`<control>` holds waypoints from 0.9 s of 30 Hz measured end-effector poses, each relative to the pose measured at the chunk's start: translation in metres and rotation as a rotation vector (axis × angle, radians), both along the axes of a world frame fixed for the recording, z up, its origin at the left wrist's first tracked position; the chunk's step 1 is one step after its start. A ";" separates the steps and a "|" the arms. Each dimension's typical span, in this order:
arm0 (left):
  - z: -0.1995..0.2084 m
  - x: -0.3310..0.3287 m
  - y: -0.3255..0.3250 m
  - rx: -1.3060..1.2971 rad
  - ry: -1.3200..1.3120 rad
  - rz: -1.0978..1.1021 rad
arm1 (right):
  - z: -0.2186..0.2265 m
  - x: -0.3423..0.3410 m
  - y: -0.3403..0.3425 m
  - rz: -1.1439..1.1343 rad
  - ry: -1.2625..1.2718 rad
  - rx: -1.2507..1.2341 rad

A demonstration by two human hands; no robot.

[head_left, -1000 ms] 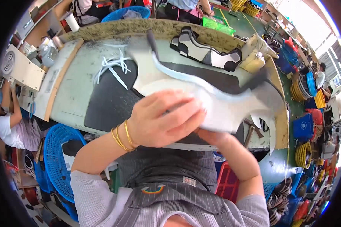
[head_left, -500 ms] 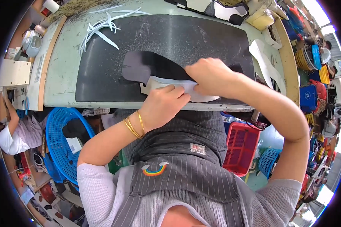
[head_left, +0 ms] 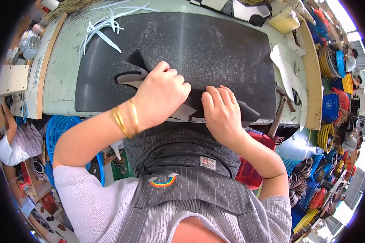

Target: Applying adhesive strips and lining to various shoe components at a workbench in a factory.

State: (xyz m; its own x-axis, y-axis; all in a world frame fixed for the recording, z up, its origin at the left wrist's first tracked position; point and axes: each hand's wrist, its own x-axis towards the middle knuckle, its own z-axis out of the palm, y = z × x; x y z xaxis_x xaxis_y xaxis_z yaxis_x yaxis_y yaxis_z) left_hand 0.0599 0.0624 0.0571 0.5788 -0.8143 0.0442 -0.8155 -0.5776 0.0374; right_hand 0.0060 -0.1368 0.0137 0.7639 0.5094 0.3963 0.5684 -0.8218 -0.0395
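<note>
Both my hands grip a soft black and grey fabric piece (head_left: 196, 98) at the near edge of the black work mat (head_left: 198, 44). My left hand (head_left: 160, 95) is closed around it, knuckles up; beyond these fingers, grey and black flaps stick up and out to the left. Close by on the right, my right hand (head_left: 222, 113) has its fingers bent over the fabric, with a rolled black end emerging past it. A lighter grey part shows below, between the hands. My palms hide how the layers are folded.
Pale blue strips (head_left: 105, 30) lie at the mat's far left. On the right are a hammer (head_left: 277, 115) and a white flat piece (head_left: 286, 71); a yellow container (head_left: 285, 22) stands behind. Below the table are a blue basket (head_left: 63, 125) and a red basket (head_left: 247, 172). A co-worker's arm (head_left: 10, 125) shows at far left.
The fabric piece has been turned and folded over, and its pale lining strip no longer shows. My left hand has moved up and left; my right hand has come down nearer the table edge.
</note>
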 end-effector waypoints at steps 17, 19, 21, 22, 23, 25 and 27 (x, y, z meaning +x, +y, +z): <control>-0.050 -0.029 0.017 -0.268 -0.454 0.073 | -0.005 0.009 -0.011 0.313 -0.143 -0.065; -0.051 -0.028 0.019 -0.273 -0.473 0.026 | -0.006 0.009 -0.011 0.328 -0.145 -0.073; -0.049 -0.029 0.019 -0.271 -0.462 0.019 | -0.007 0.008 -0.013 0.344 -0.182 -0.058; -0.049 -0.029 0.019 -0.267 -0.463 0.008 | -0.008 0.009 -0.014 0.350 -0.181 -0.057; -0.050 -0.029 0.019 -0.265 -0.463 0.014 | -0.007 0.008 -0.014 0.346 -0.167 -0.031; -0.050 -0.029 0.019 -0.265 -0.487 -0.010 | -0.006 0.007 -0.014 0.345 -0.150 -0.005; -0.049 -0.030 0.018 -0.242 -0.476 -0.013 | -0.005 0.007 -0.013 0.349 -0.151 -0.072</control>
State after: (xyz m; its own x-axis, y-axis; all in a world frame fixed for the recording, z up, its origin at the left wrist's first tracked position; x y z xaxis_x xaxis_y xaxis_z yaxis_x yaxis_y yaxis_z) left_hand 0.0302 0.0808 0.0080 0.4383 -0.7555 0.4869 -0.7818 -0.5878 -0.2081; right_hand 0.0130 -0.1497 0.0085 0.4750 0.7594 0.4447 0.8096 -0.5752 0.1174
